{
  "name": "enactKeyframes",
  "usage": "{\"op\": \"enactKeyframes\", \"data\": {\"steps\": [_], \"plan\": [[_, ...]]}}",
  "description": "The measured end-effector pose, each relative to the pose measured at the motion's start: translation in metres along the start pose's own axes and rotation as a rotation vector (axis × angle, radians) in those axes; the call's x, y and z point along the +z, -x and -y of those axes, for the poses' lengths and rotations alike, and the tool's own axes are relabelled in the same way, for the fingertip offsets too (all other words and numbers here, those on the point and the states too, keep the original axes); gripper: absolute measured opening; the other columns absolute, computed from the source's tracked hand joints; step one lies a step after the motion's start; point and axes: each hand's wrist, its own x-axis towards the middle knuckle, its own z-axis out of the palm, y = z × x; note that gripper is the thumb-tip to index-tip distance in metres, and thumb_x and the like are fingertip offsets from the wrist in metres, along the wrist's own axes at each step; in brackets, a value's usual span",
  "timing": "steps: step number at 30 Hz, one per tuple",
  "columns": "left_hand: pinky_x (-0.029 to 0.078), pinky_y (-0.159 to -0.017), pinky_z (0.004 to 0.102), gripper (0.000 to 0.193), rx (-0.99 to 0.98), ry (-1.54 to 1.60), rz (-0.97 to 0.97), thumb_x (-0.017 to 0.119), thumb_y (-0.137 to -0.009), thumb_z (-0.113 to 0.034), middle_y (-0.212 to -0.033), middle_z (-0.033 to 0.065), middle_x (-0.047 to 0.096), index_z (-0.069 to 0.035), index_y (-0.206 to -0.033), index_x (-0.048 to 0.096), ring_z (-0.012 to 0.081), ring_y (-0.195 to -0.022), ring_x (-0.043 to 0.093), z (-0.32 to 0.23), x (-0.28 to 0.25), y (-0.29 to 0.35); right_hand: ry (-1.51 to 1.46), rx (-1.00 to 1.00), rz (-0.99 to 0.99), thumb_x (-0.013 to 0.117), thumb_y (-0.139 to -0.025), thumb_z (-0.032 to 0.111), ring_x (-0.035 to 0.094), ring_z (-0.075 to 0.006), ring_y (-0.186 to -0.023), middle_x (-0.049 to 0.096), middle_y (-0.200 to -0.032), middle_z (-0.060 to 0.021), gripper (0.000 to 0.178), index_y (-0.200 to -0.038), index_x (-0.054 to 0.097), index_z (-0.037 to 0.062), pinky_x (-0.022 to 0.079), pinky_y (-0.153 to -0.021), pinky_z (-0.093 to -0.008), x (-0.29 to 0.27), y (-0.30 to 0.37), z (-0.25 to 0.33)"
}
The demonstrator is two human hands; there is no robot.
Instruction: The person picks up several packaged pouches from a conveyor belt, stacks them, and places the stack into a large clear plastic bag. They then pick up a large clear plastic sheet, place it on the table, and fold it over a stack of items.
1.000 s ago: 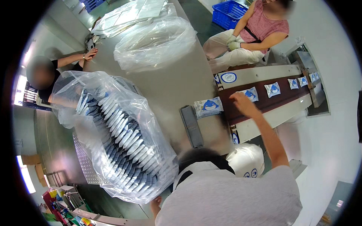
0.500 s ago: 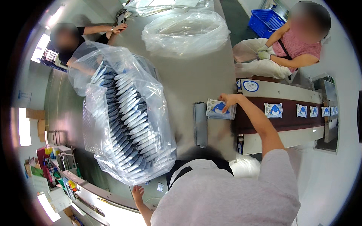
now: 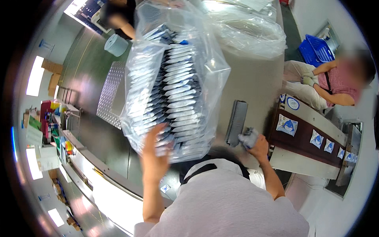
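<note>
A large clear plastic bag (image 3: 221, 73) stands ahead and to the left, with stacked rows of silver-and-blue packets (image 3: 179, 89) inside. My left hand (image 3: 154, 158) is raised at the bag's near end, fingers stretched and blurred; whether it touches the packets I cannot tell. To the right, my right hand (image 3: 259, 149) is closed on a crumpled silver-grey thing (image 3: 248, 137), whose kind is unclear. That hand is over the table's near right part, beside a long grey block (image 3: 237, 123) lying on the tabletop.
At right, a dark conveyor belt (image 3: 302, 134) carries several whale-printed packets (image 3: 287, 125). More clear plastic bags (image 3: 252, 33) lie on the table's far end. A seated person (image 3: 335, 81) is beyond the belt near a blue basket (image 3: 316, 50); another person (image 3: 118, 21) stands far left.
My view has turned, so the bag appears nearer the middle. My left hand has risen to the bag. My right hand has drawn back toward me from beside the belt's end.
</note>
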Motion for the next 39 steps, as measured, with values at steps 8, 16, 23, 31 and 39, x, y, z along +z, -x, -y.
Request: {"op": "enactKeyframes", "data": {"steps": [8,16,23,31,39], "plan": [[0.048,-0.068,0.0403,0.074,0.011,-0.452,0.727,0.057,-0.076,-0.061,-0.075,0.0173,0.063,0.007,-0.104,0.057,0.0355,-0.069,0.061,0.026,0.071,0.008,-1.424,-0.117,0.446,0.079,-0.062,0.017,0.054,-0.0231,-0.107,0.057,-0.114,-0.0092,0.071,-0.123,0.045,0.0039,0.043,-0.091,-0.0364,-0.094,-0.007,0.068],[0.045,-0.066,0.0314,0.012,0.501,-0.321,0.508,0.062,-0.068,-0.019,-0.065,0.0039,0.061,-0.008,-0.07,0.06,0.0194,-0.072,0.06,-0.005,0.072,0.059,-0.873,-0.545,0.529,0.08,-0.061,0.023,0.059,-0.0238,-0.094,0.058,-0.106,-0.0142,0.071,-0.118,0.044,0.0043,0.047,-0.078,-0.0354,-0.187,-0.046,0.289],[0.042,-0.061,0.0276,0.008,0.547,-0.216,0.197,0.058,-0.059,-0.016,-0.059,-0.0014,0.051,-0.011,-0.063,0.054,0.0163,-0.061,0.051,-0.002,0.067,0.07,0.084,-0.956,0.155,0.083,-0.05,0.025,0.049,-0.0331,-0.111,0.049,-0.12,-0.0174,0.087,-0.122,0.04,0.0018,0.036,-0.093,-0.0443,-0.182,-0.016,0.285],[0.043,-0.053,0.028,0.004,0.526,-0.13,0.219,0.059,-0.065,-0.013,-0.063,-0.0002,0.052,-0.01,-0.066,0.056,0.0147,-0.062,0.055,0.0,0.063,0.069,0.098,-1.059,0.079,0.061,-0.076,0.024,0.036,-0.0345,-0.125,0.037,-0.133,-0.019,0.067,-0.132,0.035,0.0001,0.028,-0.099,-0.0568,-0.132,0.004,0.289],[0.041,-0.078,0.0404,0.012,0.264,-0.181,0.334,0.068,-0.062,-0.008,-0.097,0.0068,0.057,-0.007,-0.072,0.061,0.0245,-0.095,0.054,-0.021,0.04,0.039,-0.564,-0.962,-0.165,0.065,-0.075,0.005,0.052,-0.026,-0.104,0.051,-0.114,-0.0167,0.038,-0.111,0.053,0.0038,0.041,-0.09,-0.0369,-0.189,-0.002,0.247]]}}
